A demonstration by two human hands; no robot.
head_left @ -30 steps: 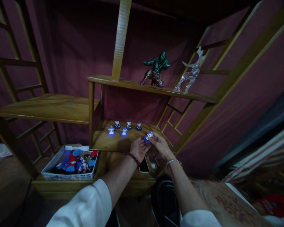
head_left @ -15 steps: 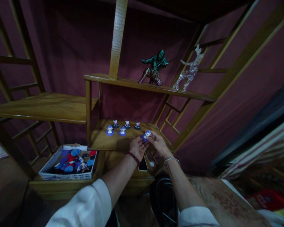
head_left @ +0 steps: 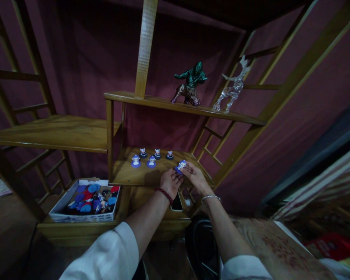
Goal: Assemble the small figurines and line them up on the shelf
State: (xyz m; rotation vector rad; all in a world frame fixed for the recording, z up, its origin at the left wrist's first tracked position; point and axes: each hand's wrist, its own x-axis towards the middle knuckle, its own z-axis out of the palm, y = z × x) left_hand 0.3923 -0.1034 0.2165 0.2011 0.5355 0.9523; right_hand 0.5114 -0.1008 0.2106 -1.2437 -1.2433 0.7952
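Right hand (head_left: 196, 178): fingers clamped on a purple-and-white figurine (head_left: 181, 166), tilted, over the right part of the lower shelf (head_left: 137, 177); whether its base touches wood, cannot tell. Left hand (head_left: 170, 183): palm up, fingers loosely apart, just beside the figurine's base. Left of both hands, two purple-based figurines (head_left: 151, 161) stand in front of three black-based figurines (head_left: 157, 154). Lower left: cardboard box (head_left: 81, 217) of mixed figurines and coloured discs (head_left: 87, 198).
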